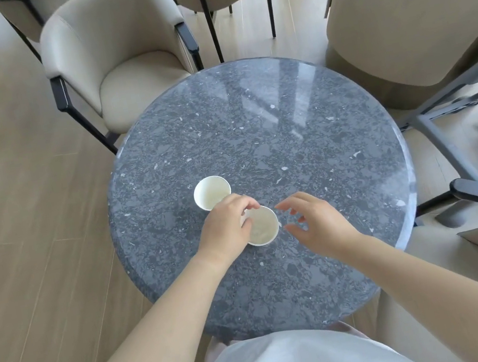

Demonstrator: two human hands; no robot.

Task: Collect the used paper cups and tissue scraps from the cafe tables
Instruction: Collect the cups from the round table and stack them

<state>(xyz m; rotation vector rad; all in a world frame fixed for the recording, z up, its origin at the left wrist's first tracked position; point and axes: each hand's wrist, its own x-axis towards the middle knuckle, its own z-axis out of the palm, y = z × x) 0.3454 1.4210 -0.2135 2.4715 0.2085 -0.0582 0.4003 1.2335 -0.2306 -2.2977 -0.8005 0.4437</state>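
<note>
White paper cup point(263, 227) is gripped at the rim by the left hand point(225, 231) on the grey tabletop point(252, 121) | right hand point(318, 224) is held open just beside it | second cup point(212, 192) is stood just behind.

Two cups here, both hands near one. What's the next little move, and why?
Probably lift the near paper cup and nest it in the far paper cup. The left hand pinches its rim, the right hand hovers open beside it, and both cups stand upright, close together on the stone table.
</note>
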